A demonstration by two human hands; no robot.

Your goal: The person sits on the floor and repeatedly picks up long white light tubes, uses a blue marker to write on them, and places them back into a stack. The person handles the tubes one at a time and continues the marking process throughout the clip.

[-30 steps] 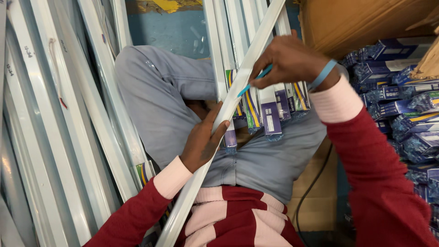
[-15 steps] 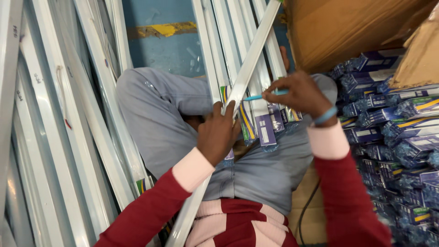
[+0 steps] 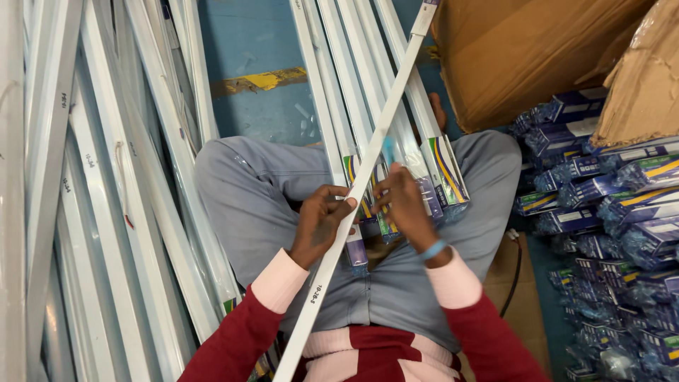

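Across the person's lap, the left hand (image 3: 320, 225) is gripping a long white tube fitting (image 3: 362, 180), fingers closed around it. Just beside that grip, the right hand (image 3: 404, 205) is pinching a small teal tool (image 3: 387, 150) against the fitting. Beyond the grip, boxed tubes (image 3: 431, 159) are lying over the knees.

Long sleeves: dark red, ending in pale pink ribbed cuffs at both wrists. Torso of same garment: dark red with pale pink horizontal bands. Light blue band on wrist of right hand (image 3: 404, 206). Left hand (image 3: 320, 223) bare, no band. Trousers (image 3: 262, 191): grey-blue fabric, creased at knees.
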